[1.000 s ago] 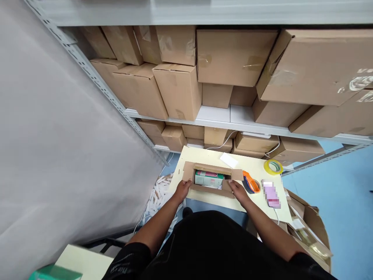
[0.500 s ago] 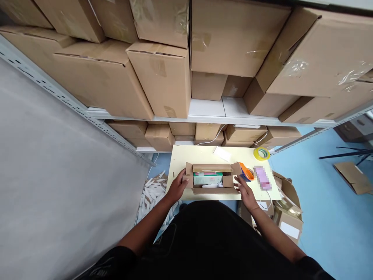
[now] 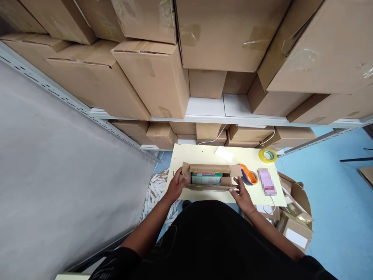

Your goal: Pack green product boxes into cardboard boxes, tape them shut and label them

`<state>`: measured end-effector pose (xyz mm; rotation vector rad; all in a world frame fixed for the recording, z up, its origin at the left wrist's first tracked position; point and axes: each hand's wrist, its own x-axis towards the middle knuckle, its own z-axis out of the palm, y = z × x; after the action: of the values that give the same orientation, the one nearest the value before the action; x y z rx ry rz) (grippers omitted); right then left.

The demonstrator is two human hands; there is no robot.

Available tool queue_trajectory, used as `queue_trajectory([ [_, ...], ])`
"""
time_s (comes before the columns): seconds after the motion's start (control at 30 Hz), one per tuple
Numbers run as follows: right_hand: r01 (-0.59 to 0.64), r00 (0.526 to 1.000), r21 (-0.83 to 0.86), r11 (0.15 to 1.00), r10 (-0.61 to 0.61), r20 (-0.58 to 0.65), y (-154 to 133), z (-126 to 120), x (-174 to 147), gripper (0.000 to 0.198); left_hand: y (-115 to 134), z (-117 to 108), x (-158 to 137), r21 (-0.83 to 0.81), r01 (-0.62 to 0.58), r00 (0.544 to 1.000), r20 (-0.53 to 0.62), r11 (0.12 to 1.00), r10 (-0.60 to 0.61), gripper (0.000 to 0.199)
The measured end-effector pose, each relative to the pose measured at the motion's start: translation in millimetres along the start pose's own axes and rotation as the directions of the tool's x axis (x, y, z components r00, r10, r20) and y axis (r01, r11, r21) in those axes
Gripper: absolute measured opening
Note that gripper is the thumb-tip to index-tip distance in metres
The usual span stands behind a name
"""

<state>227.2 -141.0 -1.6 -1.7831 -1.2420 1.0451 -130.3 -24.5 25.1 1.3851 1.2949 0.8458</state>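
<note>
A small cardboard box (image 3: 210, 188) stands on the table in front of me, its top flaps raised. Inside lies a green and white package (image 3: 206, 179) with some pink at its back edge. My left hand (image 3: 175, 186) grips the box's left end, the thumb over the side flap and the fingers behind it. At the opposite end, my right hand (image 3: 242, 195) has its thumb at the near corner and its fingers along the right flap, holding that end. The bottom of the package is hidden by the near wall.
An orange and blue tape dispenser (image 3: 248, 175) lies right of the box. Beyond it are a yellow tape roll (image 3: 267, 155), a blurred-out pink phone-like item (image 3: 266, 181) and a white paper (image 3: 223, 153). Shelves with cardboard boxes (image 3: 151, 77) rise behind the table (image 3: 186, 153).
The box's near flap has come up and the opening looks narrower, covering white material seen inside before. My right thumb has moved onto the near corner. The camera view has shifted slightly.
</note>
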Motion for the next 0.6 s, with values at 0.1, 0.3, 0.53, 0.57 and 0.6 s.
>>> queue_trajectory([
  [0.1,-0.002,0.999,0.022,1.000,0.003,-0.041,-4.3,5.0,8.3,0.090,3.9,2.7,0.4,0.022,0.015,0.999,-0.030,1.000,-0.014,0.068],
  [0.3,0.107,0.992,-0.021,0.994,-0.108,-0.071,-5.1,-4.5,1.2,0.083,24.4,4.3,5.1,0.041,0.108,0.993,-0.047,0.993,-0.106,0.074],
  [0.53,0.218,0.974,-0.137,0.966,-0.225,-0.040,-6.4,-10.4,6.0,0.075,65.1,2.9,21.2,0.530,0.101,0.992,0.005,0.842,-0.122,0.100],
  [0.57,0.226,0.972,-0.147,0.963,-0.232,-0.029,-6.6,-9.6,6.3,0.073,70.5,4.0,25.8,0.597,0.106,0.990,0.010,0.795,-0.140,0.099],
  [0.6,0.234,0.970,-0.160,0.959,-0.241,-0.020,-7.0,-8.5,6.2,0.072,75.3,5.6,30.4,0.657,0.115,0.987,0.009,0.745,-0.160,0.097],
])
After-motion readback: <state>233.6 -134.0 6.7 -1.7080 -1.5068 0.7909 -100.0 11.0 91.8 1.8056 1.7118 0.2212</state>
